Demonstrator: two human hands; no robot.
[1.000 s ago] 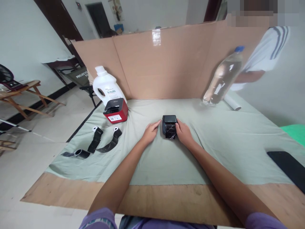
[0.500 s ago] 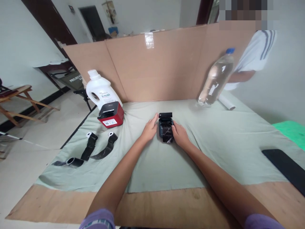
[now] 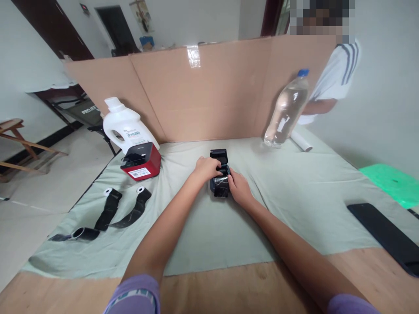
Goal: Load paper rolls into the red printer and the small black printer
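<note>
Between my hands a small black handheld printer (image 3: 212,186) rests on the green cloth, its lid (image 3: 218,154) raised at the far side. A shiny black paper strip (image 3: 221,187) hangs out over its near end. My right hand (image 3: 240,186) grips the printer's right side, thumb towards me. From the left, my left hand (image 3: 207,168) reaches over the opened compartment with its fingers bent down inside. What its fingertips press or pinch there is hidden. Part of the paper roll in the compartment shows just beneath them.
At left lie black unrolled paper rolls (image 3: 109,209), with a red and black box-shaped printer (image 3: 142,161) and a white jug (image 3: 126,126) behind. A water bottle (image 3: 288,109) leans by the cardboard screen (image 3: 209,96). A phone (image 3: 382,233) lies right; a person (image 3: 337,74) stands beyond.
My left hand has moved from beside the printer to over its compartment, fingers now bent inside. The right hand keeps its grip. The whole view has shifted slightly.
</note>
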